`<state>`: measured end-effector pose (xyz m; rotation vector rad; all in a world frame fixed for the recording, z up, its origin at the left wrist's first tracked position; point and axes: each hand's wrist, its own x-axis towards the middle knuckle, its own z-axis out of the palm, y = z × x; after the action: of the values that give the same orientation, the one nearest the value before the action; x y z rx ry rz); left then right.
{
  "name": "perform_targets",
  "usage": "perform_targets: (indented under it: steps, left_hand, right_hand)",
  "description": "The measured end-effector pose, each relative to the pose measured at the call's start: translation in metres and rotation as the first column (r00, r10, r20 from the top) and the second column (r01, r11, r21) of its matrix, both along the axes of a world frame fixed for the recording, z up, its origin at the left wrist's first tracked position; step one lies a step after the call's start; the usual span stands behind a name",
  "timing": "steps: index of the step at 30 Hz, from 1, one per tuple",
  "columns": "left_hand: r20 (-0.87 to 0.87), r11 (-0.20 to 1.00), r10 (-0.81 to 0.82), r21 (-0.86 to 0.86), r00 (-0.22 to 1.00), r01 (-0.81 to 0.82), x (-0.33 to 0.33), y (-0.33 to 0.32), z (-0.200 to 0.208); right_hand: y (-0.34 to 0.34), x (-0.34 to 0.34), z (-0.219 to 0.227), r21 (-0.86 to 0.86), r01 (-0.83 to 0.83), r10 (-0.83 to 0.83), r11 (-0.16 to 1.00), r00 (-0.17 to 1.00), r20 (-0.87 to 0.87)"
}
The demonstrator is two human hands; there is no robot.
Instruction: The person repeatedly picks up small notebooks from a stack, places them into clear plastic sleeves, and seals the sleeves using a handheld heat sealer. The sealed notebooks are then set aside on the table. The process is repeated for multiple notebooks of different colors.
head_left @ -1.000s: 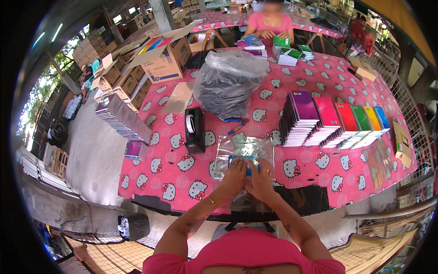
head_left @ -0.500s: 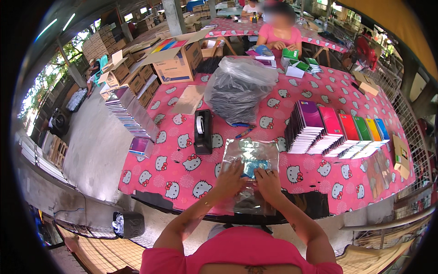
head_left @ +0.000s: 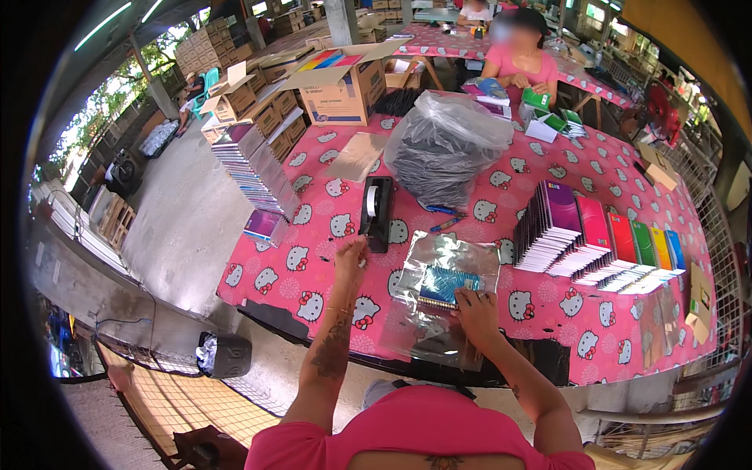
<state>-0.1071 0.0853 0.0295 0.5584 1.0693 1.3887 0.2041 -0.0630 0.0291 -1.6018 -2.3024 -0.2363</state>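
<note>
A blue spiral notebook (head_left: 441,283) lies on a clear plastic sheet (head_left: 407,333) at the table's front edge, with shiny plastic around it. My right hand (head_left: 475,312) holds the notebook's right edge down, fingers bent over it. Off to the left, my left hand (head_left: 352,255) is closed, its fingertips pressed together just at the near end of a black tape dispenser (head_left: 378,223). Whatever is between those fingertips is too small to make out. The dispenser carries a white-looking roll.
Stacked spiral notebooks in several colours (head_left: 587,235) stand to the right, and a tall notebook stack (head_left: 254,172) to the left. A plastic bag of black items (head_left: 439,157), pens (head_left: 445,219) and an open carton (head_left: 338,98) lie beyond. Across the table, a person handles green notebooks (head_left: 540,110).
My left hand has left the notebook and moved left to the tape dispenser, its fingers closing. My right hand stays at the notebook's right side. The whole view has shifted and tilted slightly.
</note>
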Motion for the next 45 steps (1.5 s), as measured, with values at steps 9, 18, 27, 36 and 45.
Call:
perform_targets:
  steps: [9, 18, 27, 36, 45]
  left_hand:
    - [-0.916, 0.991, 0.080, 0.116, 0.393, 0.068, 0.008, -0.016, 0.020]
    - [-0.981, 0.918, -0.187, -0.196, -0.060, 0.344, 0.164, -0.086, 0.028]
    - [-0.970, 0.815, 0.025, -0.120, -0.242, 0.567, 0.142, -0.108, 0.036]
    - [-0.870, 0.528, 0.454, 0.437, 0.192, 0.729, 0.147, -0.125, 0.020]
    - [-0.871, 0.854, -0.013, 0.246, 0.491, 0.459, 0.118, -0.093, 0.020]
  right_hand:
    - [0.002, 0.005, 0.011, 0.010, -0.096, 0.095, 0.995, 0.995, 0.021]
    - [0.006, 0.016, 0.009, -0.002, -0.160, 0.160, 0.987, 0.987, -0.029]
    - [0.023, 0.014, 0.036, -0.021, -0.166, 0.164, 0.986, 0.982, -0.098]
    - [0.154, 0.065, 0.054, -0.808, -0.328, -0.047, 0.490, 0.915, -0.400]
    - [0.128, 0.073, 0.083, -0.690, -0.365, -0.210, 0.625, 0.772, -0.599]
